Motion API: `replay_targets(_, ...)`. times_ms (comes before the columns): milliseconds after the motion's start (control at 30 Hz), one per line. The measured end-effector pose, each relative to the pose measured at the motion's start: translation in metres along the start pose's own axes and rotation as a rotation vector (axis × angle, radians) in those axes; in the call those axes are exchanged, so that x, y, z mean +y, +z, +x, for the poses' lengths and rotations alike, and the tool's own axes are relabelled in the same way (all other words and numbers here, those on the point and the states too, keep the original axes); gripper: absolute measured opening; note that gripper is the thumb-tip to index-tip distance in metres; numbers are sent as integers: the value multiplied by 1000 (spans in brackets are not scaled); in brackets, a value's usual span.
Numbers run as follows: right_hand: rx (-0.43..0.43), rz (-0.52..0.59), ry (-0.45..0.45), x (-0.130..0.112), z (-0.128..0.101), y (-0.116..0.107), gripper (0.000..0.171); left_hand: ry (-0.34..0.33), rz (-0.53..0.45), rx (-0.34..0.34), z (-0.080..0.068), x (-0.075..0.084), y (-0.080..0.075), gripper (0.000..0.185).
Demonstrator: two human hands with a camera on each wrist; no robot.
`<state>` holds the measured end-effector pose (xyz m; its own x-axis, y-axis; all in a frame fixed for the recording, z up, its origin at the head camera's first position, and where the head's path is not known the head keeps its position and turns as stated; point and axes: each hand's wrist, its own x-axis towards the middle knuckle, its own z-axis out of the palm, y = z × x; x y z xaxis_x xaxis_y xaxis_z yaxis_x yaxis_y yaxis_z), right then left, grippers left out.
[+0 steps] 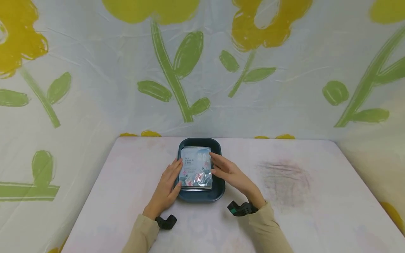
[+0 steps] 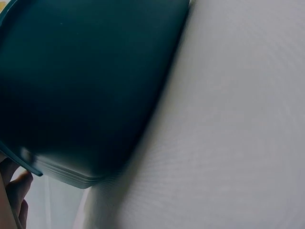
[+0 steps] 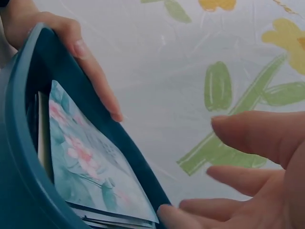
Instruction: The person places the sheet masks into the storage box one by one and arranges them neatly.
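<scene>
A dark teal plastic bin (image 1: 202,200) stands on the table in the head view. Several flat sachets lie stacked in it, the top sachet (image 1: 195,167) pale blue with pink flowers and printed characters. My left hand (image 1: 162,188) rests along the bin's left rim with its fingers extended. At the right side, my right hand (image 1: 232,174) has its fingertips by the sachets' right edge; contact is unclear. In the right wrist view the right hand (image 3: 267,176) has spread, loosely bent fingers with nothing between them. The bin's outer wall (image 2: 86,86) fills much of the left wrist view.
The pale table (image 1: 126,196) has a dark smudged patch (image 1: 284,182) to the right of the bin. A white sheet with painted yellow flowers and green leaves (image 1: 188,54) hangs behind and at both sides. Black straps with cameras (image 1: 242,209) sit at both wrists.
</scene>
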<state>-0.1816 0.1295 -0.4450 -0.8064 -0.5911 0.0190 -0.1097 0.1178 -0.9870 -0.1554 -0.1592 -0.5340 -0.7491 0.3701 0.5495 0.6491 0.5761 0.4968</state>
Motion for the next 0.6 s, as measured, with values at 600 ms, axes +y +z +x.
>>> replay_targets(600, 633, -348, -684, -61, -23, -9, 44, -145, -19, -77, -5, 3, -8, 64)
